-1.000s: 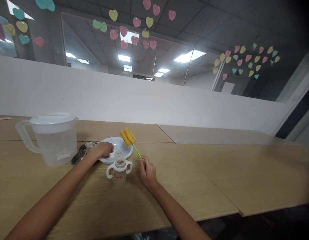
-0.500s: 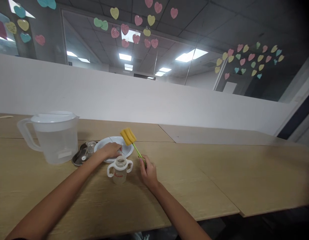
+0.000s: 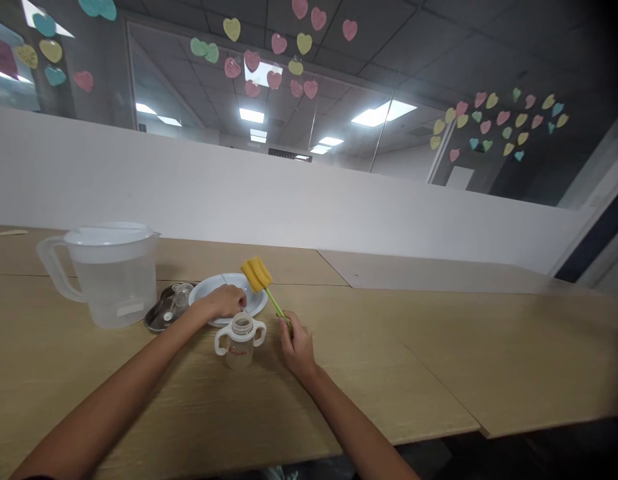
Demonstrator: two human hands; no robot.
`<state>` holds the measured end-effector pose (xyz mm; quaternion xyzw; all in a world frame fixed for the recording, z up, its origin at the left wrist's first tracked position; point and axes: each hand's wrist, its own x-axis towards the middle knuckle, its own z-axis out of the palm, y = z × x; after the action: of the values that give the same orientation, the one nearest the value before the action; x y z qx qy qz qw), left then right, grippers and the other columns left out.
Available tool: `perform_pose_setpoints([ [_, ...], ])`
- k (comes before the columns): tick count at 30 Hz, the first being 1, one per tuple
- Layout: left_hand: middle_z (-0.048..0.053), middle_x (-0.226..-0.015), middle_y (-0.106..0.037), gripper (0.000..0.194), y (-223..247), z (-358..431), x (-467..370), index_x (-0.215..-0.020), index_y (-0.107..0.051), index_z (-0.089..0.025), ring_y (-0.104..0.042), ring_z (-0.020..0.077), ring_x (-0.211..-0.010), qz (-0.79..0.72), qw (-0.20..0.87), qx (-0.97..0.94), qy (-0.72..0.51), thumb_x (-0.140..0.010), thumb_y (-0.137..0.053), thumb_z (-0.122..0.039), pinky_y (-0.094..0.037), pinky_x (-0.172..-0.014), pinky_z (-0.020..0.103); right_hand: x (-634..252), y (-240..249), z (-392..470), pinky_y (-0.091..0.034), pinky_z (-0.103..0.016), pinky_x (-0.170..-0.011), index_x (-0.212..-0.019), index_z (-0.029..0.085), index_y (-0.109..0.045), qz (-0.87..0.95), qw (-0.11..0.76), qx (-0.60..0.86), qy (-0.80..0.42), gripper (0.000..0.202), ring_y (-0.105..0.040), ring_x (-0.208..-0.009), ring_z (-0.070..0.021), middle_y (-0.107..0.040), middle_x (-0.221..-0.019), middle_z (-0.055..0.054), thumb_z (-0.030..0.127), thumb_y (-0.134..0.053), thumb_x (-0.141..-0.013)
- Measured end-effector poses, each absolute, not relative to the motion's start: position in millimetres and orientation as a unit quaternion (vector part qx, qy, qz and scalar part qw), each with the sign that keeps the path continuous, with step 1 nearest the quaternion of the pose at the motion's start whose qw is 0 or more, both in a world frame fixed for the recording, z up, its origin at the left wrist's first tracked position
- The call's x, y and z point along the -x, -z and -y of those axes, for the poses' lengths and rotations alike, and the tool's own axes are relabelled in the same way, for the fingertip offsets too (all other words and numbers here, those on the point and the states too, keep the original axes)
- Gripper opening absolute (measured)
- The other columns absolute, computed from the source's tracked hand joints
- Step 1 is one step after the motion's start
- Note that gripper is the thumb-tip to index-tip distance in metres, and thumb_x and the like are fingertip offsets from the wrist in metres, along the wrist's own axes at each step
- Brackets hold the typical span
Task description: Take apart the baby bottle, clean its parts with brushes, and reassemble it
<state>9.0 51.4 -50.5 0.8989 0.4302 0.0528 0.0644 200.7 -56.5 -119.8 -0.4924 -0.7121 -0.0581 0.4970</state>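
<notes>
My right hand (image 3: 297, 343) is closed around the green handle of a bottle brush (image 3: 257, 274), whose yellow sponge head points up and away from me. Over the white plate (image 3: 259, 305) is my left hand (image 3: 229, 301), its fingers curled together; a small pale bit shows at the fingertips, too small to name. Just in front of the plate, between my hands, a clear baby bottle (image 3: 240, 351) with two white side handles stands upright, its mouth uncovered. Neither hand touches the bottle.
To the left stands a large lidded plastic pitcher (image 3: 119, 287) with a handle. Beside it, a metal kidney tray (image 3: 156, 319) holds a small clear cup (image 3: 181, 295) and a small white piece. A low white wall (image 3: 289, 207) runs behind the wooden table (image 3: 389, 373).
My left hand's fingers have curled in slightly over the plate, and the pale bit by them shows less. My right hand and the brush stay nearly still.
</notes>
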Motion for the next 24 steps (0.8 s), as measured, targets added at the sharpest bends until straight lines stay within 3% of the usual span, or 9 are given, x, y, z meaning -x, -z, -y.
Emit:
perform_pose_setpoints([
  [5,0.006,-0.097,-0.071,0.028,42.2,-47.7,-8.9,-0.087,-0.071,-0.019,-0.063,0.0231,-0.094,-0.416,0.086,-0.902,-0.073,-0.069,-0.05,-0.016,-0.043,-0.084,0.03,-201.0,120.2,55.5,-0.041,-0.02,-0.057,-0.097,0.014,-0.06,0.71,0.504,0.488,0.059,0.034,-0.06,-0.059,-0.0132,-0.065,-0.071,-0.005,0.033,-0.032,-0.094],
  [11,0.006,-0.107,-0.067,0.04,13.3,-45.0,4.8,-0.108,-0.062,-0.015,-0.062,0.018,-0.092,-0.394,0.125,-0.894,-0.171,-0.072,-0.047,-0.017,-0.046,-0.08,0.025,-199.0,119.2,56.0,-0.04,-0.019,-0.055,-0.097,0.014,-0.06,0.703,0.512,0.491,0.051,0.035,-0.056,-0.054,-0.0117,-0.064,-0.069,-0.004,0.033,-0.032,-0.094],
  [17,0.007,-0.106,-0.065,0.052,-4.7,-41.2,14.1,-0.118,-0.056,-0.015,-0.062,0.0205,-0.089,-0.318,0.285,-0.84,-0.333,-0.069,-0.06,-0.031,-0.05,-0.077,0.031,-198.2,117.6,57.8,-0.037,-0.02,-0.052,-0.097,0.013,-0.06,0.696,0.508,0.505,0.04,0.035,-0.051,-0.048,-0.0109,-0.059,-0.062,-0.001,0.033,-0.032,-0.094],
  [20,0.008,-0.108,-0.062,0.062,-5.6,-39.6,13.3,-0.125,-0.05,-0.017,-0.062,0.0185,-0.084,-0.311,0.309,-0.814,-0.381,-0.066,-0.065,-0.032,-0.051,-0.076,0.033,-198.9,117.2,56.9,-0.038,-0.02,-0.054,-0.099,0.014,-0.06,0.696,0.508,0.506,0.037,0.035,-0.053,-0.05,-0.0114,-0.06,-0.064,-0.001,0.033,-0.031,-0.094],
  [24,0.007,-0.107,-0.057,0.061,-7.6,-37.5,13.4,-0.123,-0.051,-0.019,-0.061,0.0147,-0.078,-0.325,0.289,-0.789,-0.434,-0.066,-0.067,-0.034,-0.052,-0.074,0.032,-199.3,116.6,55.8,-0.04,-0.02,-0.057,-0.099,0.014,-0.061,0.69,0.505,0.517,0.04,0.037,-0.056,-0.055,-0.0127,-0.063,-0.07,-0.004,0.034,-0.03,-0.094],
])
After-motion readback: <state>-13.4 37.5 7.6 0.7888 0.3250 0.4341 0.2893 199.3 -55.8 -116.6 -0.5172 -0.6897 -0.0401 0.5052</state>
